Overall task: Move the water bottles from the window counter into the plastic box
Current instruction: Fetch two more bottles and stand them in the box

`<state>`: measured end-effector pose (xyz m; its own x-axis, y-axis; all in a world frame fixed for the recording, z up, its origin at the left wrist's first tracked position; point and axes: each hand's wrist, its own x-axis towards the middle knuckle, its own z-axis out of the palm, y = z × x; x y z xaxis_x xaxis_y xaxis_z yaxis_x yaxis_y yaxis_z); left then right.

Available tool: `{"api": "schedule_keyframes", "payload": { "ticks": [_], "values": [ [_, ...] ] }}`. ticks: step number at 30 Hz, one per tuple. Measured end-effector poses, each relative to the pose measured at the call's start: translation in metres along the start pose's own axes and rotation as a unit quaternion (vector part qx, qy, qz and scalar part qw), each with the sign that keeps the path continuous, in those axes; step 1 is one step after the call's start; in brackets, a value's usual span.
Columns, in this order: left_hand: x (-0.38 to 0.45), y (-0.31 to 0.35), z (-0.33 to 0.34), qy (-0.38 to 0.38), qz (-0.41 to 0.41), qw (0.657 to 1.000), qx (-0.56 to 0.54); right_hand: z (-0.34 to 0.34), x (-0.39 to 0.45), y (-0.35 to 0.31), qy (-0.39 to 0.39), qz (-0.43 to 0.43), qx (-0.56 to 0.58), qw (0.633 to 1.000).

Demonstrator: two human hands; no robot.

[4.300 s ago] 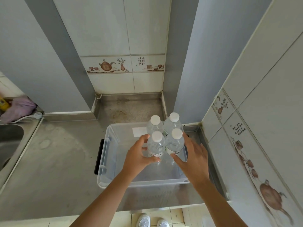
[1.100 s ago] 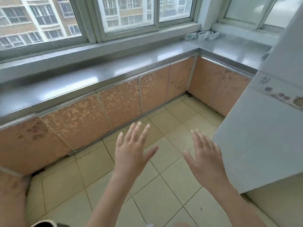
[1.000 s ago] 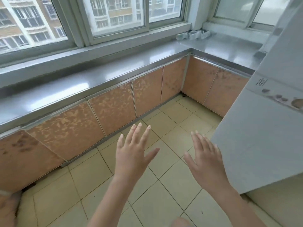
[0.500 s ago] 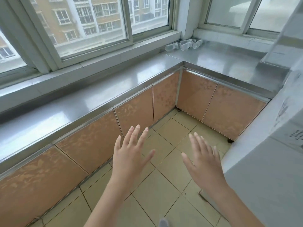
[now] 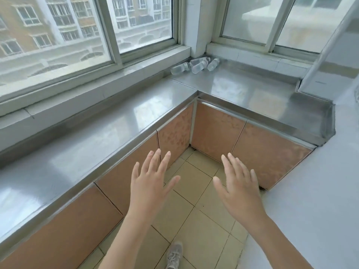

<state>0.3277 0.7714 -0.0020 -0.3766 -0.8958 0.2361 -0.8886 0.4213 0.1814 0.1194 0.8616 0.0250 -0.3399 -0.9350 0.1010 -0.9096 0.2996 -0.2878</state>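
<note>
While both hands, left hand [image 5: 149, 188] and right hand [image 5: 238, 188], are hovering empty with fingers spread, clear capped water bottles [image 5: 195, 66] are lying sideways in the table [image 5: 242, 90] corner.

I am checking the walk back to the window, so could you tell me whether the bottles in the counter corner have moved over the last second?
No. The bottles lie in the same corner by the window post; only the camera approached.

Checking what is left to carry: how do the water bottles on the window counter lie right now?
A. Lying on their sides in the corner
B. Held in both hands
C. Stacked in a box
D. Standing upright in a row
A: the water bottles lie tipped over in the counter corner under the windows, and both hands are empty.
</note>
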Motion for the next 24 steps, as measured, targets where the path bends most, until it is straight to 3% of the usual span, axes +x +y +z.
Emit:
{"api": "schedule_keyframes", "payload": {
  "ticks": [11,24],
  "values": [
    [0.221,0.005,0.046,-0.029,0.062,0.997,-0.026,0.008,0.199,0.01,-0.007,0.062,0.032,0.997],
    [0.46,0.049,0.129,-0.043,0.012,0.999,0.001,0.024,0.468,0.093,-0.048,0.005,0.007,0.999]
  ]
}}
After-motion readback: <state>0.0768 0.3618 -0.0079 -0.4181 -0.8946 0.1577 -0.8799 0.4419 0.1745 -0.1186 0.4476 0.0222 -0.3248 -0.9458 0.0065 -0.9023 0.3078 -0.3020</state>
